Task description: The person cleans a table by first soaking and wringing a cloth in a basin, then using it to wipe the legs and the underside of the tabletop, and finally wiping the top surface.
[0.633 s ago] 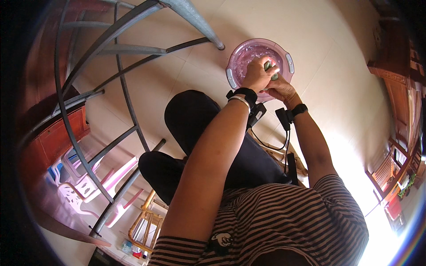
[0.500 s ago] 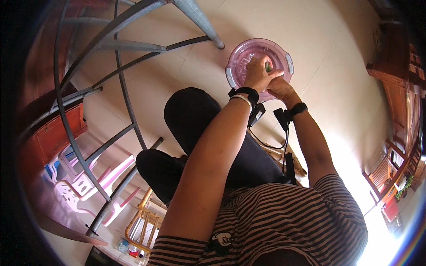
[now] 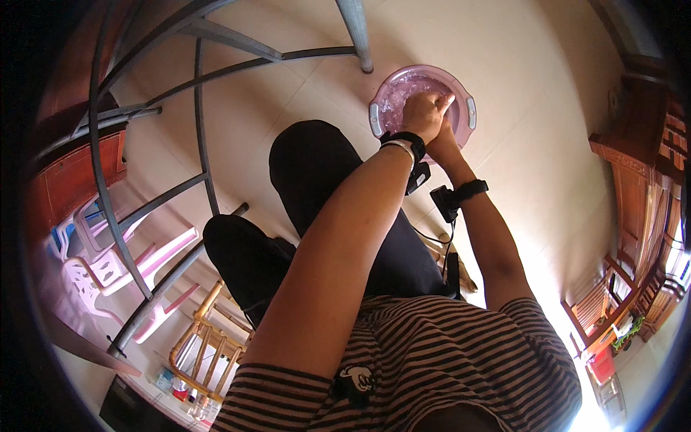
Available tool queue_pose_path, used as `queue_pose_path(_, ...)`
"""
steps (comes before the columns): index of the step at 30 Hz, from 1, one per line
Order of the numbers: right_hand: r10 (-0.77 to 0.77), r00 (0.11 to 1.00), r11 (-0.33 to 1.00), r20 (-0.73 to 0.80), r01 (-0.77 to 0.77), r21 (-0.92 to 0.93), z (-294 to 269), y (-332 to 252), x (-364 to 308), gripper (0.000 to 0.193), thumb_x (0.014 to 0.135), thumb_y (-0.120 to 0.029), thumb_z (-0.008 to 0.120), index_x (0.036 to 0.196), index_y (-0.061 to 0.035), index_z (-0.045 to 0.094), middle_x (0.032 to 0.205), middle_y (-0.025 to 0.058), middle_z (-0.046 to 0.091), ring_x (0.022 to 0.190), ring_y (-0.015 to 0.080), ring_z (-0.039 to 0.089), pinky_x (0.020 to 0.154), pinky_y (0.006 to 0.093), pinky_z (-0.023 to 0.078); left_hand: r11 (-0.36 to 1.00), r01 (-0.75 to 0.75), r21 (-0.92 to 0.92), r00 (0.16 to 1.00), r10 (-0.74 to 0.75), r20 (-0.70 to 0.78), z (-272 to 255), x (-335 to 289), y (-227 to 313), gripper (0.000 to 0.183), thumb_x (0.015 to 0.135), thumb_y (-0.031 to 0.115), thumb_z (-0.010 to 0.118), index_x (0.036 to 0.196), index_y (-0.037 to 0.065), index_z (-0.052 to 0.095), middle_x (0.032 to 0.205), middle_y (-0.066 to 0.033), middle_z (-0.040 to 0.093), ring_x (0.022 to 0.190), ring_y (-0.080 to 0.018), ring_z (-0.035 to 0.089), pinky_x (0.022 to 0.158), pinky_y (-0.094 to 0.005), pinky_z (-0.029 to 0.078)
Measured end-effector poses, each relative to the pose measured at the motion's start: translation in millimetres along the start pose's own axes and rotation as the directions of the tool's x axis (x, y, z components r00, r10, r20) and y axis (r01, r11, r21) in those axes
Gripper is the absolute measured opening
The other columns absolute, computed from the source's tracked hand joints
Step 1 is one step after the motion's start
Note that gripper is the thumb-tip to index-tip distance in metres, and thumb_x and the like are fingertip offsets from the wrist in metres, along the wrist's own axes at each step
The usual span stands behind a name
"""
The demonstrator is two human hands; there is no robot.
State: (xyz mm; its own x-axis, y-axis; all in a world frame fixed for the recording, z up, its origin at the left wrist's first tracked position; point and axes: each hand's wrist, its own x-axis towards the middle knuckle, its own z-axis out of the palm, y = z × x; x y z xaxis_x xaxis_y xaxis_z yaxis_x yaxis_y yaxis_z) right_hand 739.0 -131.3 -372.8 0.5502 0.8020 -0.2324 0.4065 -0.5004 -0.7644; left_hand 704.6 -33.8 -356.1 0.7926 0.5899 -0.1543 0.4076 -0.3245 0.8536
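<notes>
Over a pinkish-purple plastic basin [image 3: 426, 69] on the floor, my two hands are held together. My left hand [image 3: 423, 115] is closed like a fist, and whatever lies inside it is hidden. My right hand [image 3: 443, 142] sits against it, lower and to the right, with its fingers covered by the left hand. Clear water [image 3: 394, 95] with bright ripples shows in the basin. Both wrists carry black straps with small devices, and a cable hangs from the right one [image 3: 448, 201].
Grey metal frame bars [image 3: 204, 137] stand close on my left, one leg [image 3: 356, 36] reaching the floor near the basin. Pink plastic chairs [image 3: 93, 277] and a bamboo seat [image 3: 205, 338] are lower left. Carved wooden furniture [image 3: 633, 137] lines the right. My black-trousered knees [image 3: 313, 165] are bent beside the basin.
Both hands have turned and pressed closer together; the green and reddish bit that showed in my left hand is now hidden. The view has shifted slightly.
</notes>
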Motion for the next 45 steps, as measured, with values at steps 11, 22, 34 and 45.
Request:
queue_pose_path(11,-0.003,0.994,0.995,-0.108,-0.007,-0.096,6,-7,-5,0.022,0.082,-0.015,0.072,0.095,0.0024,0.070,0.089,0.0221,0.073,0.084,0.0348,0.073,0.070,0.0422,0.056,0.996,0.066,0.056,0.997,-0.065,-0.030,7,8,-2,0.042,0.096,0.038,0.057,0.079,0.002,0.069,0.081,-0.0238,0.068,0.083,-0.0453,0.066,0.075,-0.0532,0.052)
queue_pose_path(22,0.133,0.978,0.975,-0.160,-0.100,0.198,9,-8,-11,0.027,0.082,-0.018,0.072,0.104,-0.0031,0.068,0.094,0.0172,0.072,0.087,0.0301,0.071,0.076,0.0403,0.055,0.999,0.030,0.016,0.999,-0.030,0.011,8,5,-2,0.035,0.089,0.037,0.069,0.084,0.003,0.066,0.087,-0.0205,0.069,0.090,-0.0400,0.067,0.082,-0.0477,0.053)
queue_pose_path(34,0.227,0.973,0.468,0.042,-0.146,0.872,-61,-43,-50,0.054,0.074,-0.011,0.077,0.124,0.0004,0.060,0.104,0.0058,0.066,0.084,0.0144,0.063,0.068,0.0283,0.049,0.682,0.489,-0.545,0.865,-0.296,0.406,-73,-4,5,0.020,0.094,0.013,0.067,0.109,0.000,0.065,0.102,-0.0109,0.068,0.094,-0.0229,0.069,0.076,-0.0437,0.063)
queue_pose_path(45,0.131,0.988,0.341,-0.077,0.028,0.940,-54,-50,-60,0.018,0.087,-0.008,0.071,0.100,0.0031,0.066,0.097,0.0088,0.066,0.084,0.0148,0.061,0.072,0.0277,0.047,0.741,0.418,-0.526,0.900,-0.260,0.350,-115,-31,24,0.014,0.090,0.007,0.068,0.103,0.002,0.068,0.090,-0.0057,0.068,0.082,-0.0202,0.067,0.072,-0.0387,0.058)
